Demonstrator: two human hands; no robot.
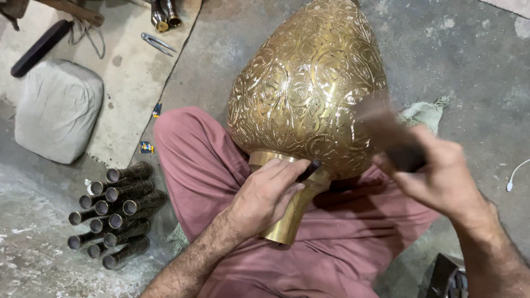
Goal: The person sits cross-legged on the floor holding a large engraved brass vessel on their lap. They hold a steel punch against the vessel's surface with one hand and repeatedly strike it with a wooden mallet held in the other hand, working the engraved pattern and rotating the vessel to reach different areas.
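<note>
The work in hand looks like chasing a pattern into brass: the left hand (pixel 268 193) is closed around a thin dark punch (pixel 310 170), its tip set against the collar of a large engraved brass vase (pixel 306 94) that lies across the person's lap on the pink trousers (pixel 342 248). Just right of that hand and slightly higher, the right hand (pixel 439 176) is clamped on the handle of a hammer (pixel 386 135), whose head is blurred just above the punch. By my judgement the next blow calls for the punch held steady on the collar and the hammer landing squarely on its end. Left of the left hand, well apart, a bundle of dark engraved tubes (pixel 113 212) lies on the floor; farther off sit a grey cushion (pixel 55 110) and metal pincers (pixel 157 43).
</note>
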